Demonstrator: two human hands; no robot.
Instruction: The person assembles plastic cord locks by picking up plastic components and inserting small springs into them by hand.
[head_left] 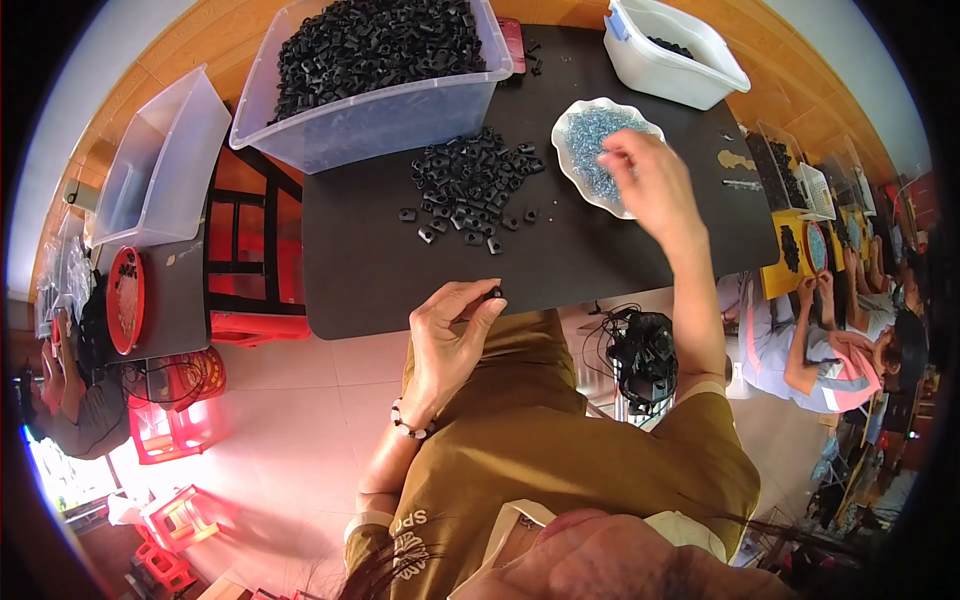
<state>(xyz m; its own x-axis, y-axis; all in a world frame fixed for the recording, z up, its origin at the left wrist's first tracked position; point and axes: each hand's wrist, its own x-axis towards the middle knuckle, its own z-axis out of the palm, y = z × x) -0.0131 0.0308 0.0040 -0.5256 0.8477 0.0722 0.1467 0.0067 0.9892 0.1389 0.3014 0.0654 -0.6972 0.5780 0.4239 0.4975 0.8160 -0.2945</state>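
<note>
Near the table's front edge, my left hand (452, 335) pinches a small black plastic piece (493, 292) between thumb and fingertips. My right hand (648, 185) is over a white scalloped dish (562, 165) full of tiny clear-blue pieces (590, 150). Its fingers are drawn together and slightly blurred; whether anything is between them is too small to see. A loose pile of black plastic pieces (470, 180) with holes lies on the dark table (370, 240), ahead of my left hand.
Behind the pile stands a large clear bin (370, 135) heaped with black pieces. A white tub (670, 85) sits at the back right. Below the table's right side hangs a black bag (642, 355). People work at tables on both sides; red stools (180, 515) stand at left.
</note>
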